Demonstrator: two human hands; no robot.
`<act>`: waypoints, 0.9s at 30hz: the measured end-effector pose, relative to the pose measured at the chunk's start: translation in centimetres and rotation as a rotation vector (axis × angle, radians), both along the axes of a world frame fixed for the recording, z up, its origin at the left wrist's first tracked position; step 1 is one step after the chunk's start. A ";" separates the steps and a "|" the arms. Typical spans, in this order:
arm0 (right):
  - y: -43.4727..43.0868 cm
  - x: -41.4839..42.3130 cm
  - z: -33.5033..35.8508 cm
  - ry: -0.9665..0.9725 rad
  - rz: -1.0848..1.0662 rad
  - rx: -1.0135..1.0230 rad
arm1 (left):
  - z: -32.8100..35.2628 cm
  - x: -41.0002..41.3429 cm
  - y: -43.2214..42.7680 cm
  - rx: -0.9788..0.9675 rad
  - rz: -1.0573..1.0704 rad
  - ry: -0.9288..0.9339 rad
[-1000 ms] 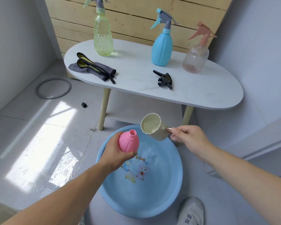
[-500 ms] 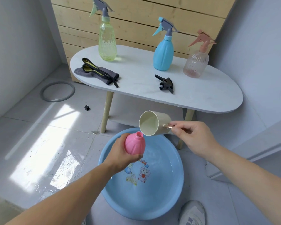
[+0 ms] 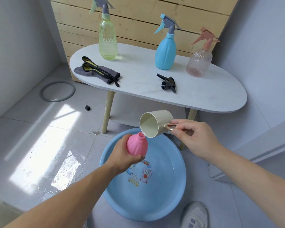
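Fingers (image 3: 140, 157) of the left hand (image 3: 120, 155) curl under and round the pink bottle (image 3: 136, 146), holding it tilted over the far left part of the blue basin (image 3: 179, 191), its open neck pointing up and right. That hold on the bottle is the same as a second ago. Just to the right, the beige cup (image 3: 155, 123) lies tipped on its side, mouth toward the left. Its lower lip now meets the bottle's neck; a second ago a small gap lay between them. Right of that, the right hand (image 3: 196, 137) pinches the cup's copper handle (image 3: 171, 126) between thumb and fingers, the same grip as before. Behind, on the white table (image 3: 220, 99), a black spray head (image 3: 168, 83) lies unmoved.
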State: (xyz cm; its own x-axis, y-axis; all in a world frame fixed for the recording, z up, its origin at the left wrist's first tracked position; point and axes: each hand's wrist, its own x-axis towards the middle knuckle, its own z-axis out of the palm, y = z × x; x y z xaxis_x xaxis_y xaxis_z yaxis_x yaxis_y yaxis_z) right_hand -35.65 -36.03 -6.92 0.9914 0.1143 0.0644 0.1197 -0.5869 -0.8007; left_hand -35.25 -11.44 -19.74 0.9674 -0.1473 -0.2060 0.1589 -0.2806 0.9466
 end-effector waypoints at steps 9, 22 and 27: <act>-0.1 0.2 0.1 -0.063 0.004 -0.058 | -0.5 0.1 0.1 0.003 0.004 0.005; 0.0 0.0 0.5 -0.130 0.071 -0.165 | -0.9 0.2 0.1 0.026 0.004 0.008; 0.1 0.0 0.5 -0.157 0.088 -0.201 | -1.1 0.3 0.2 0.028 0.004 0.012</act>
State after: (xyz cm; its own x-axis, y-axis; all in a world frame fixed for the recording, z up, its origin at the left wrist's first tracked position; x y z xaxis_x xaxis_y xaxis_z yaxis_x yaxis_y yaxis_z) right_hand -35.62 -35.97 -6.41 0.9566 0.2260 0.1838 0.2910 -0.7138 -0.6370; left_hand -34.97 -11.29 -20.85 0.9654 -0.1378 -0.2214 0.1710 -0.3065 0.9364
